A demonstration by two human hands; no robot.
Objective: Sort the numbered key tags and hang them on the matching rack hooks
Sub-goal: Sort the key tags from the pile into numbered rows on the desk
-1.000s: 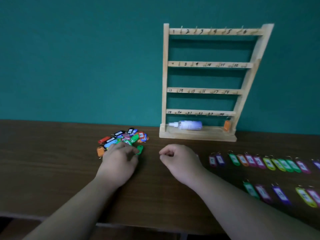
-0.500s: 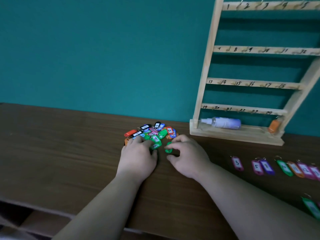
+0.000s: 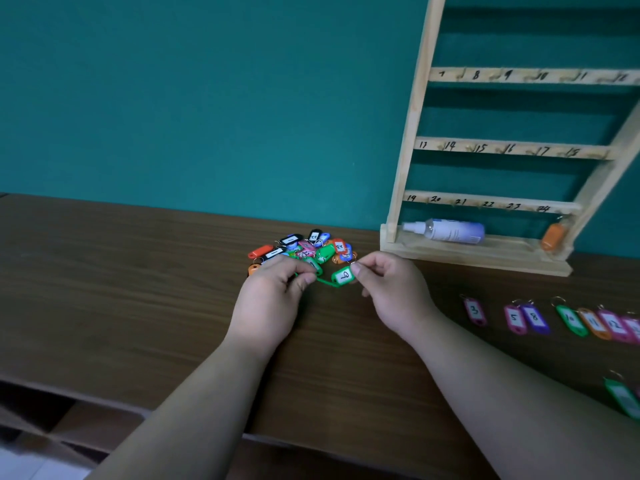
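the right hand [image 3: 388,289] pinches a green tag [image 3: 343,277] by its ring end, the left hand [image 3: 273,299] its tail. it lies crosswise between them, with the rack [image 3: 410,133] up to the right.

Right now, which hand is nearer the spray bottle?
Right. The right hand is in front and left of the spray bottle; the left hand is farther left, at the tag pile.

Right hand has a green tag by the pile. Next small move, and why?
Probably turn the green tag so its digit reads clearly: it could be 6 or 9. The right hand pinches its ring end, the left hand seemingly its thin strap. The row on the table has gaps after 5 and 8, so either fits.
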